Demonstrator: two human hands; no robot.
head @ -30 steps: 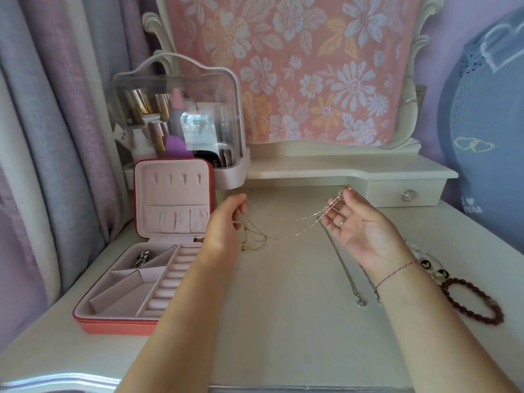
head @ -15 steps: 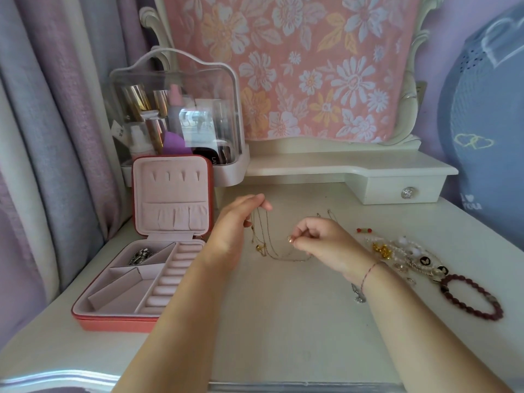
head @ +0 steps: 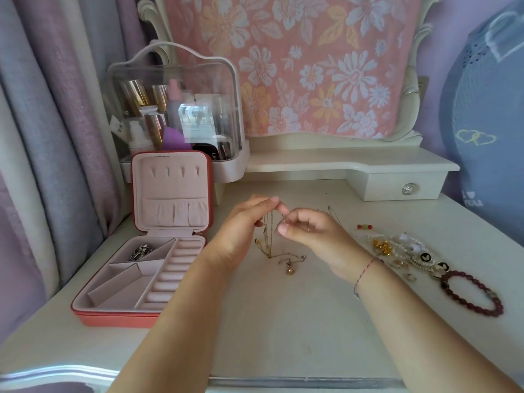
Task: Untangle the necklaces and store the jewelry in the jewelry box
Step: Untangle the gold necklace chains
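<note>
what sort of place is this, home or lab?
Likely a home bedroom vanity: cream dressing table with a knobbed drawer, a clear cosmetics case of bottles, an ornate frame draped in floral cloth. Left hand and right hand pinch tangled necklaces over it.

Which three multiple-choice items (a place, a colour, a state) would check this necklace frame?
1. Where is the jewelry box relative to the left hand and right hand? A. between them B. left of both C. right of both
2. What colour is the beaded bracelet? A. green B. white C. dark red
3. The necklaces are: A. stored in the box B. pinched by both hands C. lying untouched
Answers: 1 B, the box lies open to the left of the left forearm; 2 C, its beads are dark red; 3 B, fingers of both hands pinch the chains above the table.
</note>
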